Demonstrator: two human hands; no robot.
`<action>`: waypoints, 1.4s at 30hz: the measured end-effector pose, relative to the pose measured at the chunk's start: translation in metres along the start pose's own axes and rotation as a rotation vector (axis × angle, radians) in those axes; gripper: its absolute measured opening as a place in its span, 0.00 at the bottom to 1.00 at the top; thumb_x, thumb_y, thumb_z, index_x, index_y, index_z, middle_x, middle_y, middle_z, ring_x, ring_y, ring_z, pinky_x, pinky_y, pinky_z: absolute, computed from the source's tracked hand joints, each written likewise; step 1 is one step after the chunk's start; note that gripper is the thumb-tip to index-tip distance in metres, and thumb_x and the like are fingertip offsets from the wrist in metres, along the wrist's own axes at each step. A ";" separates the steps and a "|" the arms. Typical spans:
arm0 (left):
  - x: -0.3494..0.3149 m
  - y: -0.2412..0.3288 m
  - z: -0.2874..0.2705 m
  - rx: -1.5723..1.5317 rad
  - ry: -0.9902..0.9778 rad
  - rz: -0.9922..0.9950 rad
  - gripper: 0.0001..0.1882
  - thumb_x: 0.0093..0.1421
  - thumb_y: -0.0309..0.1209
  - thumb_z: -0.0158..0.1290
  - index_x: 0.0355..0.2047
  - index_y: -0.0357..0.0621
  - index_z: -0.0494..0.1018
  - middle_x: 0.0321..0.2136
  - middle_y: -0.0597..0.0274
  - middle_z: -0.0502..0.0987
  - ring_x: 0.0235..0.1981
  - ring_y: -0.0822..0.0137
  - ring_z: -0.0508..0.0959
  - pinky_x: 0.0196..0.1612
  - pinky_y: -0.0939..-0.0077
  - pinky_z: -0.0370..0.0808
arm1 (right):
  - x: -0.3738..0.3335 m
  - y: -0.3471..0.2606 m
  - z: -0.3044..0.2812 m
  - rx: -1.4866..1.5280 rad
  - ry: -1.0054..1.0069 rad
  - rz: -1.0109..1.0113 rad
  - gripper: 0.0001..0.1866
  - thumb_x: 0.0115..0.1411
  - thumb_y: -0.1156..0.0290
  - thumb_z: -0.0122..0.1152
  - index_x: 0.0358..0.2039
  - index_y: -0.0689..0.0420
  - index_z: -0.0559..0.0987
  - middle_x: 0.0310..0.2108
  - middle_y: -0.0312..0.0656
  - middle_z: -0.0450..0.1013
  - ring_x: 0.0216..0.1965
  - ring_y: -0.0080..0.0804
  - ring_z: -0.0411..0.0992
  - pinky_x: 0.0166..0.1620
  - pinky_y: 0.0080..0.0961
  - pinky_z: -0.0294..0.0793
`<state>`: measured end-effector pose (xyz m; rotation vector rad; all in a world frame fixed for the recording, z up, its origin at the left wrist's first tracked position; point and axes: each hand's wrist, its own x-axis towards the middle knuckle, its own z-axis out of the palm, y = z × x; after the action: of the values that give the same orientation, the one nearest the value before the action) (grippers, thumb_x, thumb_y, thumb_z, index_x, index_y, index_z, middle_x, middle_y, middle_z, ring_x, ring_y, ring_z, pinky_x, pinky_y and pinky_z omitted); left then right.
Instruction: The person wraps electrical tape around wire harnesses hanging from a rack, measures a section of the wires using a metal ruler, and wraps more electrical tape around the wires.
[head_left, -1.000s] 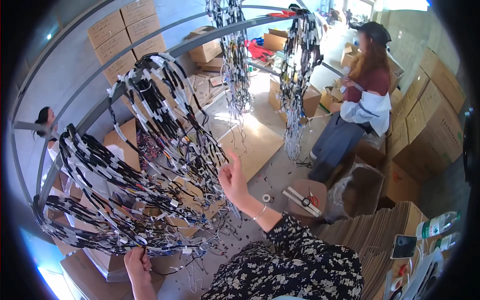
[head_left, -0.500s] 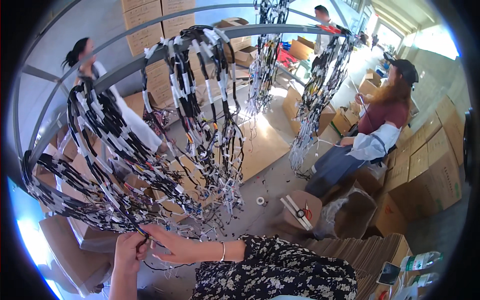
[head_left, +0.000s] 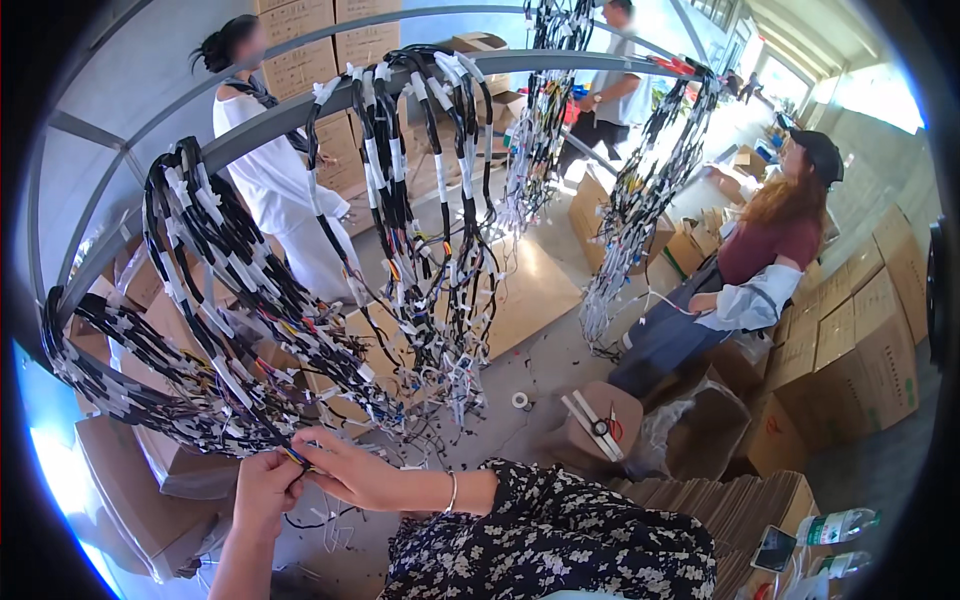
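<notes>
A black-taped wire harness (head_left: 262, 432) with white labels slants down from the rail into my hands. My left hand (head_left: 264, 492) is closed round its lower end, where a few coloured wires show between the hands. My right hand (head_left: 352, 470), with a bracelet at its wrist, meets it there with fingers bent and pinched on the same harness. Thin loose wires (head_left: 335, 530) dangle below the hands. Beside this strand, a thick bunch of similar harnesses (head_left: 235, 250) hangs from the curved grey metal rail (head_left: 275, 118).
More harness bundles (head_left: 640, 190) hang further along the rail. A person (head_left: 770, 240) in a cap stands at the right; two others are beyond the rack. A stool (head_left: 610, 400) holds scissors (head_left: 612, 420). Cartons (head_left: 850, 340), stacked flat cardboard (head_left: 690, 500), a phone (head_left: 773, 548) and bottles (head_left: 838, 526) lie around.
Both my hands have shifted slightly right with the harness still in them. The person in white has moved right behind the rack. The far person has moved left, and the capped person's raised arm has shifted.
</notes>
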<state>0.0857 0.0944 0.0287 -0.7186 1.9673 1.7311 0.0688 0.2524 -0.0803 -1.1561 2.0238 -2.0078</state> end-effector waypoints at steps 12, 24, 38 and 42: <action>-0.008 -0.036 0.039 0.375 0.389 0.715 0.04 0.57 0.19 0.56 0.34 0.33 0.77 0.24 0.68 0.73 0.25 0.80 0.70 0.28 0.87 0.66 | -0.003 0.001 -0.010 -0.013 0.119 -0.030 0.29 0.61 0.81 0.54 0.63 0.60 0.61 0.53 0.51 0.62 0.43 0.46 0.71 0.42 0.32 0.74; 0.006 -0.019 0.009 0.728 0.251 0.863 0.06 0.55 0.24 0.58 0.33 0.35 0.78 0.24 0.51 0.76 0.24 0.61 0.76 0.29 0.70 0.71 | 0.009 0.011 -0.034 -0.266 -0.143 -0.144 0.26 0.57 0.78 0.49 0.58 0.64 0.64 0.51 0.53 0.62 0.50 0.52 0.66 0.53 0.36 0.69; 0.051 -0.010 -0.025 -0.062 -0.364 0.178 0.09 0.58 0.27 0.58 0.35 0.32 0.78 0.23 0.64 0.76 0.19 0.80 0.69 0.22 0.85 0.63 | 0.006 0.003 -0.055 -0.199 0.047 0.163 0.11 0.62 0.76 0.54 0.46 0.60 0.70 0.35 0.42 0.68 0.36 0.36 0.71 0.40 0.30 0.73; 0.047 -0.020 -0.025 -0.209 -0.451 0.173 0.09 0.60 0.26 0.56 0.38 0.31 0.77 0.25 0.61 0.77 0.19 0.77 0.70 0.22 0.85 0.64 | 0.001 -0.018 -0.045 0.141 0.041 0.368 0.14 0.64 0.70 0.58 0.45 0.62 0.67 0.35 0.41 0.69 0.36 0.25 0.69 0.38 0.26 0.73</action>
<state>0.0627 0.0632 -0.0126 -0.1926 1.5920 2.0102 0.0524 0.2917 -0.0576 -0.6634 1.9046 -1.9591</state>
